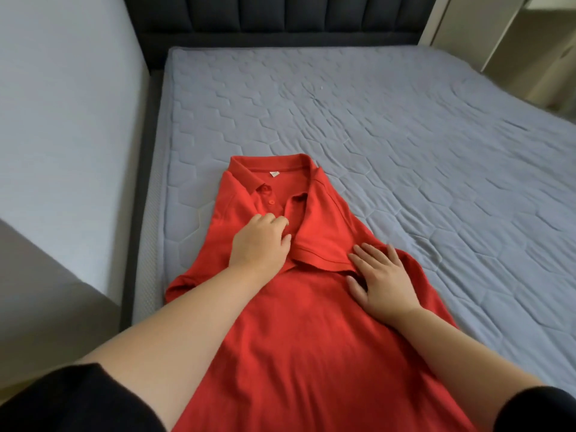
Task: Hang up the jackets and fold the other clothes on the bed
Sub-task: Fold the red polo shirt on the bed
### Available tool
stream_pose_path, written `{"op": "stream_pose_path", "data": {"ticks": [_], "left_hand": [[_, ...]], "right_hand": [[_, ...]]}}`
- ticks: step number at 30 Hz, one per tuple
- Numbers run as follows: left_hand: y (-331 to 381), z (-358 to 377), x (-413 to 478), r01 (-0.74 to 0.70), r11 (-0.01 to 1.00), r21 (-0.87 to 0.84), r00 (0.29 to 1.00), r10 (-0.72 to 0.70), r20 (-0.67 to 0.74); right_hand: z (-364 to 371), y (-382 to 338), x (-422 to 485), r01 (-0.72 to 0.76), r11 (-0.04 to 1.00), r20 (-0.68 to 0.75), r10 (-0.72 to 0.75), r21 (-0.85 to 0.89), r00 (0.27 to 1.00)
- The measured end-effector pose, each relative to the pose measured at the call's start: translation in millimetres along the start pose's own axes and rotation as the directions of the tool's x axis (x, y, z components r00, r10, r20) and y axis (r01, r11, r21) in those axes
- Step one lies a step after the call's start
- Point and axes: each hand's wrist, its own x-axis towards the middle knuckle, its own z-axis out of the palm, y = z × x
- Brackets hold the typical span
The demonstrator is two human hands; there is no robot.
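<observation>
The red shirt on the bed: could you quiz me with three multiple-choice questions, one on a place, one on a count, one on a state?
1. Where does the right hand rest? A) on the bare mattress B) flat on the red shirt C) on the headboard
2. How many buttons show below the collar? A) two B) five C) none
3. How does the sleeve by the right hand lie? A) spread on the mattress B) rolled up C) folded over the front
Answers: 1 B, straight fingers lie on red cloth; 2 A, two red buttons show; 3 C, its hem crosses the chest.
</observation>
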Motion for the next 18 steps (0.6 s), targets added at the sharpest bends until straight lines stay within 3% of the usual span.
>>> {"op": "stream_pose_path", "data": {"ticks": [2, 3, 5, 7, 9, 13, 15, 18], "left_hand": [[-24, 0, 0, -0.083, 0.993, 0.082, 0.997, 0.083, 0.008], [-33, 0, 0, -0.052, 0.995, 0.086, 0.998, 0.055, -0.023], [-48, -1, 2, 0.103, 0.993, -0.051, 0.987, -0.109, -0.122], [-58, -3, 13, 0.320, 0.898, -0.303, 0.923, -0.367, -0.112], [-71, -4, 31, 0.507, 0.727, -0.463, 0.834, -0.550, 0.050], [-89, -3, 59, 0.636, 0.579, -0.510, 0.750, -0.619, 0.233], [-89, 0, 65, 0.648, 0.527, -0.550, 0.729, -0.639, 0.246], [-85, -4, 65, 0.602, 0.555, -0.574, 0.737, -0.663, 0.132]], "right_hand": [[-6, -7, 21, -0.093, 0.989, -0.133, 0.109, 0.117, 0.985], [-6, -9, 36, -0.192, 0.962, -0.146, 0.222, 0.195, 0.964], [0, -8, 70, -0.446, 0.831, -0.012, 0.477, 0.333, 0.879], [6, 1, 104, -0.668, 0.652, 0.217, 0.637, 0.360, 0.739], [11, 14, 132, -0.752, 0.560, 0.403, 0.635, 0.348, 0.660], [13, 24, 166, -0.788, 0.443, 0.535, 0.579, 0.428, 0.616], [16, 24, 174, -0.825, 0.316, 0.577, 0.599, 0.467, 0.556], [13, 19, 183, -0.822, 0.201, 0.580, 0.621, 0.532, 0.527]]}}
